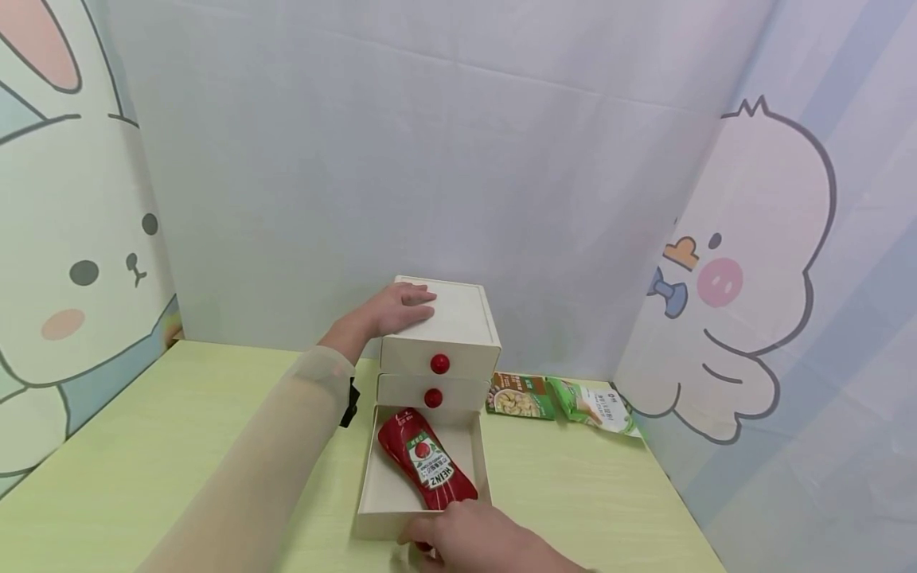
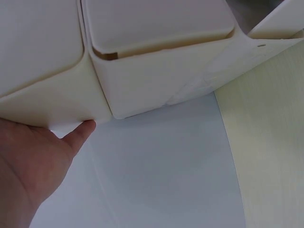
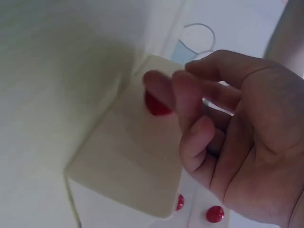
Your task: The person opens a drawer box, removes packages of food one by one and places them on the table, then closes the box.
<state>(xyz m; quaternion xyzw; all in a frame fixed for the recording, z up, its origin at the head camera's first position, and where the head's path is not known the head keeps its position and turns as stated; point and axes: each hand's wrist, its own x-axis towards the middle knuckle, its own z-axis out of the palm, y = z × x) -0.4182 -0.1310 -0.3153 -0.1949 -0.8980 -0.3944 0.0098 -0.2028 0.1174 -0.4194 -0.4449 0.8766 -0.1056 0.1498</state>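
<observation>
A small white chest of drawers (image 1: 451, 312) stands on the table, its bottom drawer (image 1: 383, 503) pulled out. Inside that drawer a red Heinz ketchup pouch (image 1: 430, 461) lies diagonally. My left hand (image 1: 397, 309) rests on the chest's top at its left edge, fingers extended; in the left wrist view the hand (image 2: 42, 156) lies along the chest's edge. At the drawer's front, my right hand (image 1: 469, 535) has its fingers curled at the red drawer knob (image 3: 156, 103). The fingers partly hide the knob in the right wrist view.
Right of the chest lie a brown-and-green food packet (image 1: 521, 396) and a green-and-white packet (image 1: 596, 407). The upper two drawers are closed, each with a red knob (image 1: 440, 364). Fabric walls (image 1: 322, 159) with cartoon animals surround the pale table (image 1: 573, 493).
</observation>
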